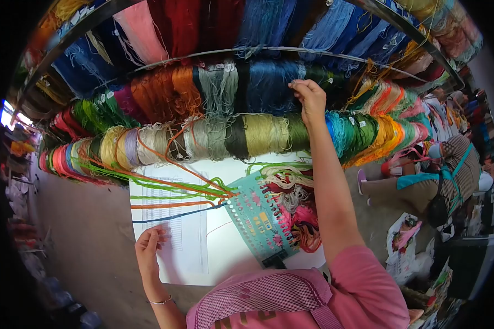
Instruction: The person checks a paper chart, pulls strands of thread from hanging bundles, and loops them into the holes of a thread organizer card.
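My right hand (311,101) reaches up in front of the hanging dark blue thread skeins (269,85), its thumb and fingers pinched together. Whatever lies between those fingertips is too small to make out. Over the left part of the white table (225,241) is my left hand (150,249), fingers curled in; I cannot see what they hold. Just above it a blue thread bundle (175,216) runs to a teal punched card (260,216). Orange threads (164,206) and green threads (170,189) also lead to the card's left holes. Multicoloured threads (299,205) hang from its right side.
A horizontal roll of skeins (266,134) spans the table's far edge, with racks of more skeins (208,27) behind. Printed sheets (184,241) lie under the threads. At right, another person (450,175) bends near a plastic bag (403,241).
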`<act>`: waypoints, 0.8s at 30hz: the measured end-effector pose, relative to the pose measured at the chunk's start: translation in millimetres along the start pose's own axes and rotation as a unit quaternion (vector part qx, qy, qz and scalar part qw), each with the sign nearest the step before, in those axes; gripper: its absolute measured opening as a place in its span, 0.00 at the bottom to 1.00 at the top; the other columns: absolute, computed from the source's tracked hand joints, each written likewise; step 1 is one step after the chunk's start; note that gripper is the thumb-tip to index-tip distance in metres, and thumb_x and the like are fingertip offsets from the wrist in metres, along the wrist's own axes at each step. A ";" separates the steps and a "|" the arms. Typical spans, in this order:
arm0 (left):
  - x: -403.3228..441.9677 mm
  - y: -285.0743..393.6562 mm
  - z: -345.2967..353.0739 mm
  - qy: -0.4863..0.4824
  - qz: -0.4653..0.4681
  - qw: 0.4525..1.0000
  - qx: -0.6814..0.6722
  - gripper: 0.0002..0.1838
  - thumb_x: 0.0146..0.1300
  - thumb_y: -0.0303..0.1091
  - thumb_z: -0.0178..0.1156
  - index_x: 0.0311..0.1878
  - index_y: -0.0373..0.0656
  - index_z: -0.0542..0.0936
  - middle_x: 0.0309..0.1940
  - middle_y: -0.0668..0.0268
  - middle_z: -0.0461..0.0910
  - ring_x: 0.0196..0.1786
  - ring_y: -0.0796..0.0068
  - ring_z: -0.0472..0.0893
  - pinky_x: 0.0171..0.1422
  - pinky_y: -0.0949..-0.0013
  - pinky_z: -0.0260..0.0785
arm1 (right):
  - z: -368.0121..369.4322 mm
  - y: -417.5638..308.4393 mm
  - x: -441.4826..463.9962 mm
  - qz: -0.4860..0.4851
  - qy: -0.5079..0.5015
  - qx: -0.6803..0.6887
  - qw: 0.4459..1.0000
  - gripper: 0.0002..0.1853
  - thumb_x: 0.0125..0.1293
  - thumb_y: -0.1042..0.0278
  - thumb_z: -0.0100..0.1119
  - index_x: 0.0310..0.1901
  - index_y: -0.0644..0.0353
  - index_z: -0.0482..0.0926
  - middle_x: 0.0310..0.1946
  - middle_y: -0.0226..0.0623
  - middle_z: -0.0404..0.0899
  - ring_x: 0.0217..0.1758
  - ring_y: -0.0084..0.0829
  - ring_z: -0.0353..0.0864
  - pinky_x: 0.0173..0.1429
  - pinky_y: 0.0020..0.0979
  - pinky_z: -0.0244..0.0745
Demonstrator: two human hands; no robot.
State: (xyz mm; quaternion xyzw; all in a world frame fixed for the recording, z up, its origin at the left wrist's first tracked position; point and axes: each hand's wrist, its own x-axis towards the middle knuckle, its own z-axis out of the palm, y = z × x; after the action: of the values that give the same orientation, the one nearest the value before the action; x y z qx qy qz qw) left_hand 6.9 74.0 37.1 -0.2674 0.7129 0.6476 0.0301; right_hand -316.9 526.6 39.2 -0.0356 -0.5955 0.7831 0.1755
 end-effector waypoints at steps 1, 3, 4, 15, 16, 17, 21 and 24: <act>0.1 -1.0 0.2 0.000 -0.001 1.000 -0.002 0.11 0.70 0.35 0.57 0.44 0.38 0.84 0.35 0.68 0.85 0.32 0.84 0.77 0.35 0.79 0.62 | 0.4 -2.7 -0.8 0.020 -0.013 0.023 0.999 0.01 0.58 0.78 0.64 0.32 0.66 0.82 0.34 0.35 0.83 0.32 0.19 0.77 0.36 0.21 0.69; 0.1 -1.5 0.7 0.001 -0.002 1.000 0.001 0.11 0.70 0.35 0.57 0.45 0.38 0.84 0.36 0.68 0.85 0.32 0.84 0.77 0.35 0.79 0.62 | 0.7 -5.0 -1.0 0.052 -0.030 0.054 0.997 0.02 0.59 0.77 0.64 0.33 0.65 0.81 0.33 0.35 0.83 0.30 0.20 0.76 0.33 0.20 0.68; -0.1 -1.0 1.4 0.001 -0.003 1.000 0.005 0.11 0.70 0.34 0.57 0.45 0.38 0.84 0.36 0.68 0.85 0.32 0.84 0.77 0.35 0.79 0.62 | 0.4 -4.9 -0.7 0.063 -0.035 0.062 0.995 0.03 0.60 0.76 0.64 0.34 0.65 0.81 0.32 0.35 0.83 0.29 0.20 0.76 0.32 0.19 0.67; 3.9 14.6 8.9 -0.042 0.038 0.998 0.012 0.13 0.70 0.35 0.56 0.47 0.37 0.83 0.36 0.69 0.84 0.33 0.83 0.78 0.36 0.79 0.62 | -32.4 -65.3 -56.3 -0.055 0.036 -0.235 0.970 0.08 0.59 0.68 0.71 0.36 0.63 0.86 0.27 0.22 0.79 0.31 0.14 0.72 0.37 0.19 0.65; 5.8 17.3 9.9 -0.048 0.045 0.998 0.016 0.13 0.70 0.35 0.56 0.48 0.37 0.83 0.36 0.69 0.83 0.34 0.83 0.78 0.36 0.79 0.62 | -53.2 -84.2 -85.5 -0.057 0.029 -0.226 0.972 0.07 0.60 0.69 0.70 0.37 0.63 0.85 0.29 0.25 0.81 0.33 0.16 0.73 0.40 0.20 0.67; 8.7 20.2 9.9 -0.054 0.053 0.997 0.020 0.13 0.70 0.36 0.56 0.48 0.37 0.83 0.36 0.69 0.83 0.34 0.83 0.78 0.36 0.79 0.62 | -89.1 -87.4 -114.0 -0.041 0.056 -0.204 0.977 0.06 0.61 0.71 0.69 0.36 0.64 0.84 0.32 0.27 0.81 0.35 0.16 0.74 0.42 0.20 0.68; 23.5 21.4 9.1 -0.065 0.074 0.995 0.033 0.13 0.70 0.37 0.57 0.48 0.39 0.83 0.36 0.72 0.83 0.34 0.84 0.77 0.36 0.80 0.61 | -264.0 -105.9 -276.6 0.059 0.242 -0.318 0.915 0.04 0.59 0.72 0.69 0.32 0.62 0.84 0.31 0.23 0.79 0.34 0.17 0.73 0.42 0.22 0.68; 29.3 23.2 11.0 -0.081 0.094 0.992 0.037 0.12 0.70 0.36 0.57 0.48 0.40 0.84 0.37 0.71 0.83 0.35 0.85 0.77 0.37 0.79 0.61 | -486.8 -95.8 -457.2 0.193 0.308 -0.676 0.641 0.11 0.50 0.64 0.68 0.36 0.58 0.86 0.29 0.35 0.84 0.34 0.26 0.80 0.43 0.30 0.75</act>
State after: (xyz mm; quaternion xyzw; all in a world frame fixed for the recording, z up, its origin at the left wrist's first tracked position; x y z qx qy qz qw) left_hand -31.2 74.8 44.9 -0.1446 0.7534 0.6404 0.0363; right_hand 262.2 851.5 -80.6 -0.4974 -0.8502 0.1228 0.1208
